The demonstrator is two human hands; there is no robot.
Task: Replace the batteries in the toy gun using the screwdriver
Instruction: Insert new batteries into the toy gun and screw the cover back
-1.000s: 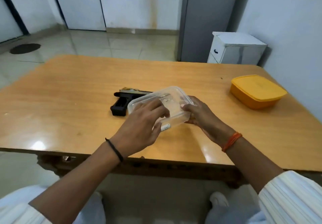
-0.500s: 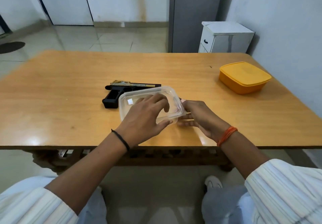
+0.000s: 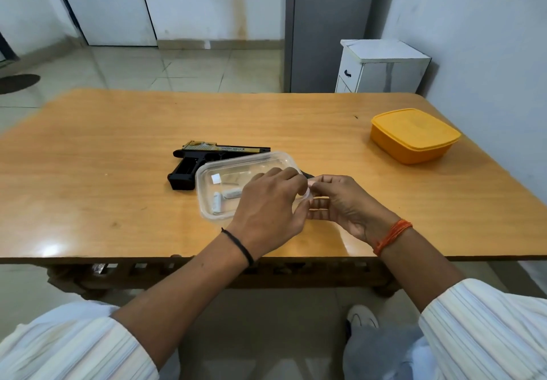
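toy gun (image 3: 207,157) on surface (image 3: 103,155), just behind clear box (image 3: 225,172) | batteries (image 3: 225,197) in clear box | lidded tub (image 3: 414,135) far right | cabinet (image 3: 381,66) behind surface

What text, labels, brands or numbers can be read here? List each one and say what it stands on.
No text can be read.
Toy gun: a line of print runs along the gold slide, too small and blurred to read.
Clear plastic container: a small white sticker on it appears blank.
Yellow lidded box: no marking shows.
White cabinet: no marking shows.
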